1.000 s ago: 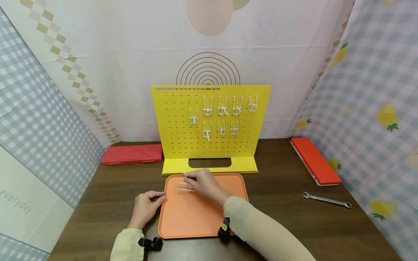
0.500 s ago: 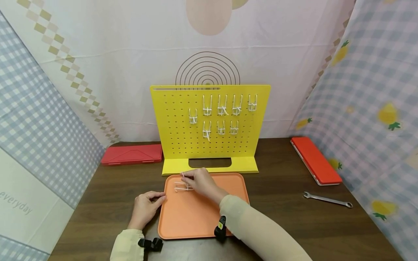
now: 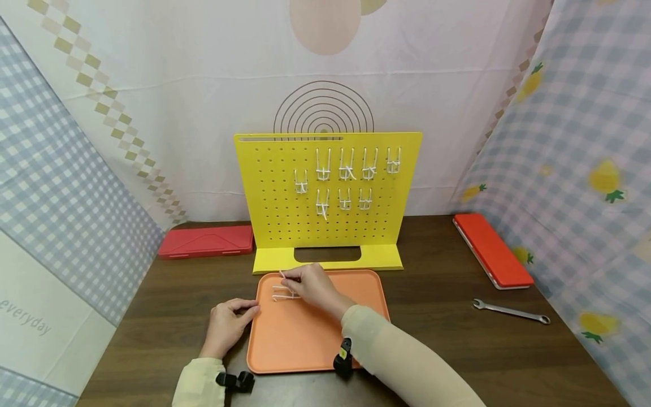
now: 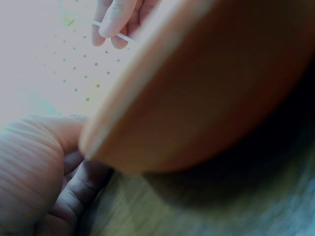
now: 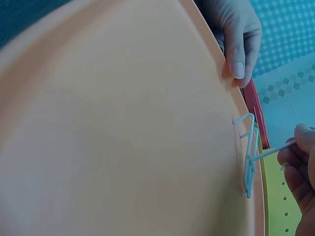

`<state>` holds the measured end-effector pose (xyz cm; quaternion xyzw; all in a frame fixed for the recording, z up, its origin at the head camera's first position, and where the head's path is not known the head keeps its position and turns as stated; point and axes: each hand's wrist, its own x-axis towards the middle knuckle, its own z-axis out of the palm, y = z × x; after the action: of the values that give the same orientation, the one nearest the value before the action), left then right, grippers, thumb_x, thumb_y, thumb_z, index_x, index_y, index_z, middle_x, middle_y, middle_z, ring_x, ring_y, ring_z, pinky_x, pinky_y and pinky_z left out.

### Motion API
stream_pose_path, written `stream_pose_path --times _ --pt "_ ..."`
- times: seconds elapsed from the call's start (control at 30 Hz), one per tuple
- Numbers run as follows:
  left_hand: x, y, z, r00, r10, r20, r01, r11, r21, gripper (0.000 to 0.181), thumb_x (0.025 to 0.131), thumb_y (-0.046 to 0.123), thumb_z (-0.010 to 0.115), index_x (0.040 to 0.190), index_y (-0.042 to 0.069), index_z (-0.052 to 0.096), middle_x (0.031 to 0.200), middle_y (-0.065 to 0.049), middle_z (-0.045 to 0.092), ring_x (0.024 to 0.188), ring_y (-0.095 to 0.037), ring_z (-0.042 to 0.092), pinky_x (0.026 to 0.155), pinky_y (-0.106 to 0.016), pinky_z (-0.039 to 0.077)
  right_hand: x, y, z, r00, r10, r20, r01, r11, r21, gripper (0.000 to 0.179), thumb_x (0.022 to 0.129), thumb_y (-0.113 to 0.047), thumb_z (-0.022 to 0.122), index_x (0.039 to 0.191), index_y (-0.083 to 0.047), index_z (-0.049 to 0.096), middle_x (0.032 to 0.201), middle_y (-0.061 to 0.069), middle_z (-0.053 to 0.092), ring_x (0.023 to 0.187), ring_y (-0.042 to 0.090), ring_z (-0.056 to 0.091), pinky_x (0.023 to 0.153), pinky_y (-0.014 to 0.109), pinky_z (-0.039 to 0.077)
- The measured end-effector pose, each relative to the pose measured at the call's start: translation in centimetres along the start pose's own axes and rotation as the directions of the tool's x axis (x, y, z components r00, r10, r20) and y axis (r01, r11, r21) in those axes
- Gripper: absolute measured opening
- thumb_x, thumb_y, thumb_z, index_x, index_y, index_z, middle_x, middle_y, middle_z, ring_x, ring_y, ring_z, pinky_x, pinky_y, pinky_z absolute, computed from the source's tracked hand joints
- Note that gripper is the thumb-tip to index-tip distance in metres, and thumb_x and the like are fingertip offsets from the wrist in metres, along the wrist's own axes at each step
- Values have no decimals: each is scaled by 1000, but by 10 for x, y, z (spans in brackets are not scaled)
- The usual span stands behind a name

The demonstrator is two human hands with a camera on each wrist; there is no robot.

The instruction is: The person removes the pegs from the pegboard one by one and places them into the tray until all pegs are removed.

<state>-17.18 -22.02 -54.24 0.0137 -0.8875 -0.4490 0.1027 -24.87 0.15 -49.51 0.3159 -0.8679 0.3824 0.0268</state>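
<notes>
An orange tray (image 3: 300, 339) lies on the table in front of a yellow pegboard (image 3: 285, 220). My left hand (image 3: 227, 327) pinches the tray's left rim; the right wrist view has its thumb on the rim and the other fingers at the outer side. Over the tray's back left part, my right hand (image 3: 316, 288) pinches the prong of a white wire pegboard hook (image 5: 250, 162) between thumb and fingers. The hook's two parallel wires point left in the head view, close over the tray. Part of the hook is hidden behind my right fingers there.
Several white wire hooks (image 3: 322, 173) hang on the pegboard, mostly in its upper right half. A dark red case (image 3: 205, 242) lies at the back left. To the right are an orange-red case (image 3: 490, 251) and a combination wrench (image 3: 508, 311).
My right hand has shifted slightly left with the hook over the tray. My left hand stays at the tray's rim.
</notes>
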Motion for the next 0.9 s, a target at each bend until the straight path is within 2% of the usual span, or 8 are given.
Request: stream_pose_path --times 0.27,0.47,0.9 --pt "0 0 0 1000 -9 9 9 1000 0 12 81 19 79 92 14 79 88 -2 73 76 -11 67 63 -22 53 0 0 2 1000 8 6 -8 1000 -1 23 90 -25 69 109 -14 76 97 -6 73 66 -9 57 54 13 46" --pt "0 0 -1 1000 -6 10 6 1000 -8 13 81 20 79 92 13 79 88 -3 73 77 -12 67 63 -22 53 1 -1 3 999 28 20 -28 1000 0 24 90 -25 68 110 -14 75 96 -6 73 60 -7 55 51 14 45" --pt "-1 1 -1 1000 -6 4 6 1000 9 13 81 20 79 92 13 78 89 -3 73 77 -13 67 64 -23 54 -2 0 2 998 57 40 -59 997 41 24 89 -23 70 112 -14 75 94 -6 73 57 -5 55 49 16 46"
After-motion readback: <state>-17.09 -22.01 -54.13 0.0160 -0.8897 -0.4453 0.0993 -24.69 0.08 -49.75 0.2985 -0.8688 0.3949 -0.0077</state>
